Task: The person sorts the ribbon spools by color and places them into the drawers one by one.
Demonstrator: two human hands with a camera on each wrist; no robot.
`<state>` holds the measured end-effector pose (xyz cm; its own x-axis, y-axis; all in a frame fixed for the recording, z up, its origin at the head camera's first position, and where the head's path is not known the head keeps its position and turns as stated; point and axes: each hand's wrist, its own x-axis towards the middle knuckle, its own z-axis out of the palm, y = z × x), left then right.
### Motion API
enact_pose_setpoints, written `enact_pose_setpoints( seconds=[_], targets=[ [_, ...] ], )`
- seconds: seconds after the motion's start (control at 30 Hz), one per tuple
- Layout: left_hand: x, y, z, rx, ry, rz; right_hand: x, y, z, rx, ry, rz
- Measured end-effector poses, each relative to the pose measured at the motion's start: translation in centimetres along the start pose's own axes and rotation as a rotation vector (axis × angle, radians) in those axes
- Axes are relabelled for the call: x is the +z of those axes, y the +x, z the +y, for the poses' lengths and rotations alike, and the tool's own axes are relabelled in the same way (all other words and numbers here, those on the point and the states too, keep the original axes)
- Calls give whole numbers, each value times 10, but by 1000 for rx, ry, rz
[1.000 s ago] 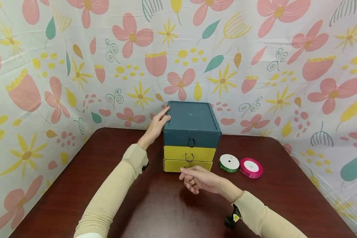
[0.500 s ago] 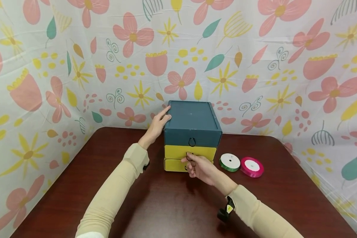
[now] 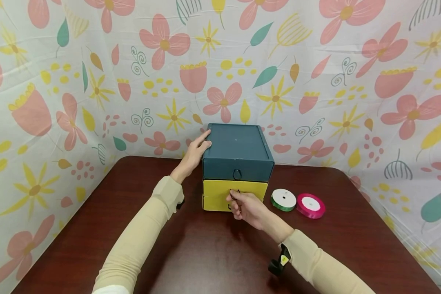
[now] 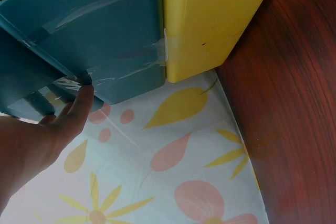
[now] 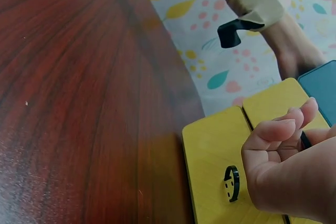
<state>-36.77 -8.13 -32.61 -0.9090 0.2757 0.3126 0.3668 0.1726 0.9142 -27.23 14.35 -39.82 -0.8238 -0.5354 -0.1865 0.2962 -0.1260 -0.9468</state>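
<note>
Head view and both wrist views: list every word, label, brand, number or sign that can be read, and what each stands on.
Readable text: none.
Green ribbon spool: a faint mark on its white face, too small to read.
Yellow-and-white tag by the right cuff: too small to read.
Blue drawer front and yellow drawer fronts: no lettering on the visible parts.

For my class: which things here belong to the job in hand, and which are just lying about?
Seemingly part of the job:
Middle yellow drawer, its black loop in the grip of the right hand
Blue top drawer, touched by the left hand
Bottom yellow drawer, same stack

Apparently just lying about:
Green ribbon roll
Pink ribbon roll
</note>
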Motion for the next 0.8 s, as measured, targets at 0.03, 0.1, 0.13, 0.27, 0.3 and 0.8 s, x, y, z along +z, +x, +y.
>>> enact_pose_setpoints(
  seconds=[0.03, 0.1, 0.13, 0.27, 0.3, 0.8],
  targets=[
    [0, 0, 0, 1, 1, 1, 0, -1, 0, -1, 0, 0],
    [0, 0, 1, 3, 2, 0, 1, -2, 0, 0, 2, -1],
    [0, 0, 1, 3, 1, 0, 1, -3, 1, 0, 3, -1],
    [0, 0, 0, 6, -1, -6, 3, -7, 2, 8, 1, 0],
    [0, 0, 0, 8, -4, -8, 4, -8, 3, 12, 1, 3],
    [-2, -4, 7, -5, -26, -52, 13, -25, 12, 18, -22, -17]
  ],
)
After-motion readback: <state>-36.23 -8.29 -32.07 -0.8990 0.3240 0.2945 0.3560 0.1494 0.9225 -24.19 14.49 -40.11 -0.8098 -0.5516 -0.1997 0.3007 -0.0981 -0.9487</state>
